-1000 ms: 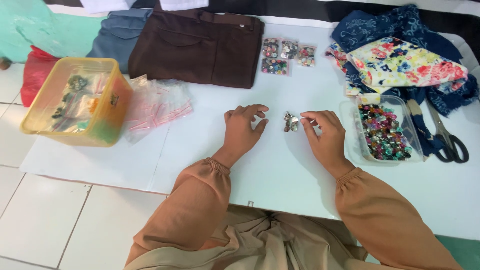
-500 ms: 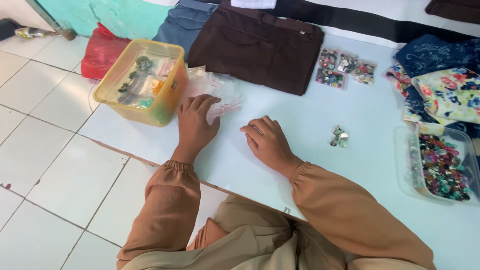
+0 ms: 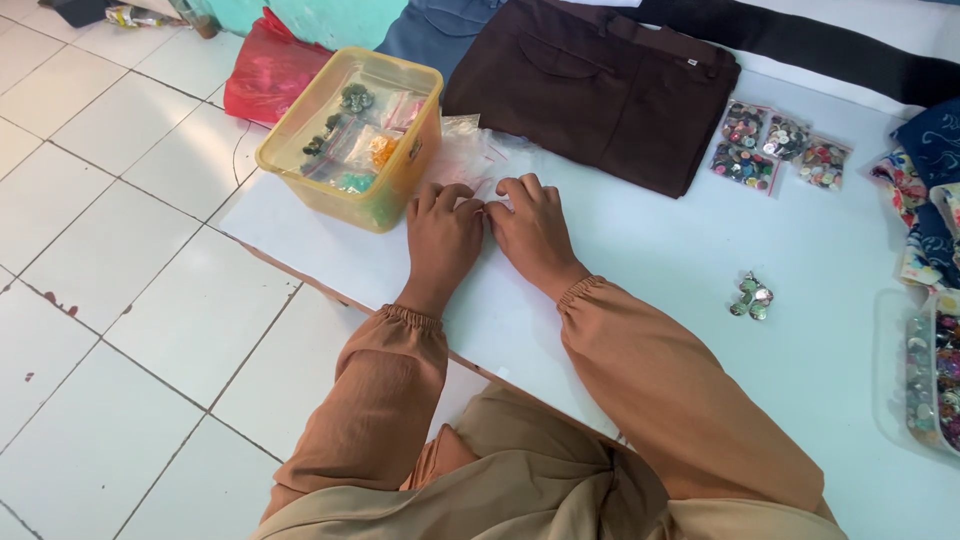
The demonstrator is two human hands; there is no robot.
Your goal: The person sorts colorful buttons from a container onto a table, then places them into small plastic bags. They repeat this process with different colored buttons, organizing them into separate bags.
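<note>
- Head view, the surface: a pale blue-white sheet [image 3: 650, 250] lies flat on the floor and carries nearly everything in sight; its near edge runs diagonally from upper left to lower right.
- The room: white floor tiles [image 3: 110, 300] with dark grout lines fill the left side, with a few small dark marks on them.
- The left hand [image 3: 442, 240] rests palm down on the sheet, fingers loosely curled and close together, fingertips at the edge of a heap of small clear plastic bags [image 3: 465, 150].
- The right hand [image 3: 532, 228] lies just beside it, thumb side touching the left hand, fingers bent onto the same bags; I cannot tell whether either hand pinches a bag.
- The bags sit on the sheet between the hands and a yellow see-through tub [image 3: 352, 140], which stands just left of them and holds more small packets, green and orange among them.
- A red plastic bag [image 3: 265, 75] lies behind the tub on the tiles.
- Folded dark brown trousers [image 3: 600, 90] lie at the sheet's far side, blue denim [image 3: 425, 30] beside them.
- Three packets of mixed buttons [image 3: 775, 150] lie right of the trousers.
- A small cluster of loose buttons [image 3: 750, 297] sits well apart from the hands, to the right.
- A clear tray of coloured buttons [image 3: 930, 375] is at the right edge, patterned cloth [image 3: 925, 200] above it.
- Both sleeves are rust-brown, gathered at the wrist.
</note>
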